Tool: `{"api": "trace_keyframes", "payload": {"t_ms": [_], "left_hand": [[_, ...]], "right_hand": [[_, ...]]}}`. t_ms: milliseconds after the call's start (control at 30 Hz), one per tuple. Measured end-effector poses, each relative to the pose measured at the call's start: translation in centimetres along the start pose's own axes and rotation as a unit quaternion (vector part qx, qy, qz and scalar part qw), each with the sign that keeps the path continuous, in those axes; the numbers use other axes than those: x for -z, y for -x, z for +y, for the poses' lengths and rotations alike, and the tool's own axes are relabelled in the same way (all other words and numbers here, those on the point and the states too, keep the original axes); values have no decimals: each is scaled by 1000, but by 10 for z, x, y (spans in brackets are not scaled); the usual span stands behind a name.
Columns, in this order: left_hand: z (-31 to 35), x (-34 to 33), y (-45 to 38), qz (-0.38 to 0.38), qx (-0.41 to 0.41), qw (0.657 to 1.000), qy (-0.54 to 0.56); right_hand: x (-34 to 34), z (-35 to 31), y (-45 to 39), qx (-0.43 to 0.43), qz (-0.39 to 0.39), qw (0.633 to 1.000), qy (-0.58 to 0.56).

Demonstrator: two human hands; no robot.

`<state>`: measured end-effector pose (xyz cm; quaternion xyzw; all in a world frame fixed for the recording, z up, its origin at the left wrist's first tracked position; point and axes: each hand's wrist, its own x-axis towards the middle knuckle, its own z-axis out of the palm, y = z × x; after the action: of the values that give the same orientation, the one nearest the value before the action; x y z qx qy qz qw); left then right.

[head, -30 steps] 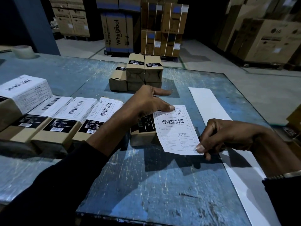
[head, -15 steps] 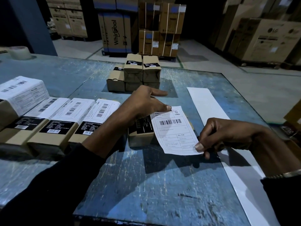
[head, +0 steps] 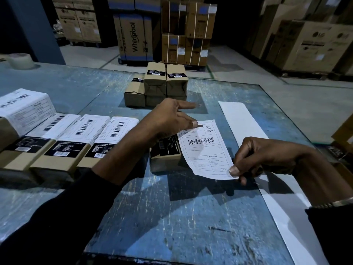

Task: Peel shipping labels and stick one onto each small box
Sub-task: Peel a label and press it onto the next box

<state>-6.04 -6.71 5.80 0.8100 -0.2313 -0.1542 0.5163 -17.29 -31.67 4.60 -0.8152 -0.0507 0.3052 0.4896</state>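
We held the shipping label [head: 205, 148] over the small box [head: 165, 153] near the middle of the blue table [head: 172, 217], our left hand [head: 168, 119] pressing its top corner down with the thumb, fingers loosely extended. Our right hand [head: 257, 159] pinched the label's lower corner between thumb and fingers. Already labelled boxes [head: 76, 136] lay in a row at our left, unlabelled boxes [head: 156, 85] stacked beyond, and a white backing strip [head: 242, 119] lay at our right.

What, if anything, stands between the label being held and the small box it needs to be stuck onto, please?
Nothing visible does. The label hangs directly over the small box, its top corner pressed down by the left hand and its lower corner pinched and lifted by the right hand. Only air appears between them.
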Motion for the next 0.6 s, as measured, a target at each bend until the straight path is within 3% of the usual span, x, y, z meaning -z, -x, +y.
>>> {"api": "trace_keyframes", "payload": {"t_ms": [600], "left_hand": [[-5,-7,-3,18,-9,998,-62]], "right_hand": [[-2,0,-2,-10,11,1000,9]]}}
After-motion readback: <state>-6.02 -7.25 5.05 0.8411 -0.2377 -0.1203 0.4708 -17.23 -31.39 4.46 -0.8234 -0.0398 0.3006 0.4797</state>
